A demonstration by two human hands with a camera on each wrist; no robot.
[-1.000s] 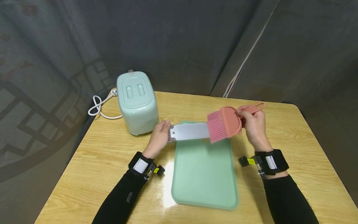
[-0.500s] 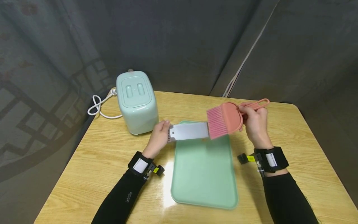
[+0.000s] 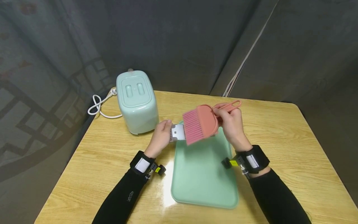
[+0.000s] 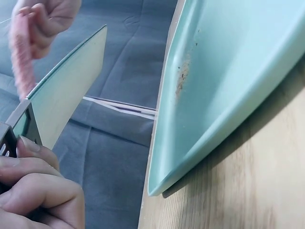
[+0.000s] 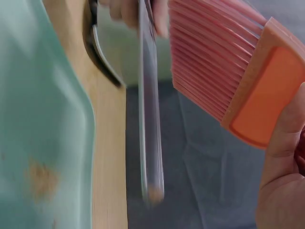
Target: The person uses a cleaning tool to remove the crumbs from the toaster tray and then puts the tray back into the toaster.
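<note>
My left hand (image 3: 161, 133) pinches the near end of a flat silver crumb tray (image 3: 177, 132), held level above the far end of a mint green serving tray (image 3: 204, 174). My right hand (image 3: 230, 123) grips the looped handle of a pink brush (image 3: 199, 124), whose bristles lie against the crumb tray close to the left hand. The left wrist view shows my fingers (image 4: 38, 191) curled round the crumb tray (image 4: 66, 95), with brown crumbs (image 4: 182, 76) on the green tray (image 4: 214, 95). In the right wrist view the brush (image 5: 224, 71) sits beside the crumb tray's edge (image 5: 150, 119).
A mint green toaster (image 3: 136, 101) stands at the back left of the wooden table (image 3: 279, 140), its white cord (image 3: 98, 107) looped behind it. Dark cloth hangs behind the table. The table's right edge lies beyond my right arm.
The right hand has swept the pink brush leftward along the crumb tray, from its far right end to near the left hand. The left hand and crumb tray stayed put.
</note>
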